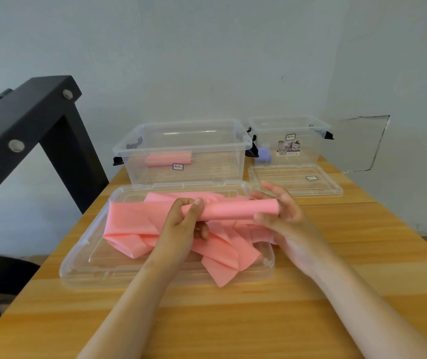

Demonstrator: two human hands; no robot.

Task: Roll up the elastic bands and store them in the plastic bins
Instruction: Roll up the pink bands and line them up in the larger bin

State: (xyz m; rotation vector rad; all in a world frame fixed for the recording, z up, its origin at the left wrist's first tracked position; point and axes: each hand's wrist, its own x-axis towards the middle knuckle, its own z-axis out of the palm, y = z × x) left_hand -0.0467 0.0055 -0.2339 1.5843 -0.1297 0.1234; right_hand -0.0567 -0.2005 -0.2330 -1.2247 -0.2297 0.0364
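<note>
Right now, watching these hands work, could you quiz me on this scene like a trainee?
1. True or false: the large bin already holds pink rolls.
2. The roll in the small bin is: A pink, B purple, C green?
3. Fill in: the left hand and right hand hold a partly rolled pink ____ over the clear lid.
Key: 1 true; 2 B; 3 band.

Two clear plastic bins stand far on the table: a larger left bin (215, 174) and a smaller right bin (318, 149). Two clear flat lids lie nearer, a left lid (77, 270) and a right lid (334, 189). Rolled bands number four: one pink roll in hand (235, 209), two pink rolls in the left bin (168, 158) (they overlap, so that count is uncertain), and one purple roll (263, 154) in the right bin.
</note>
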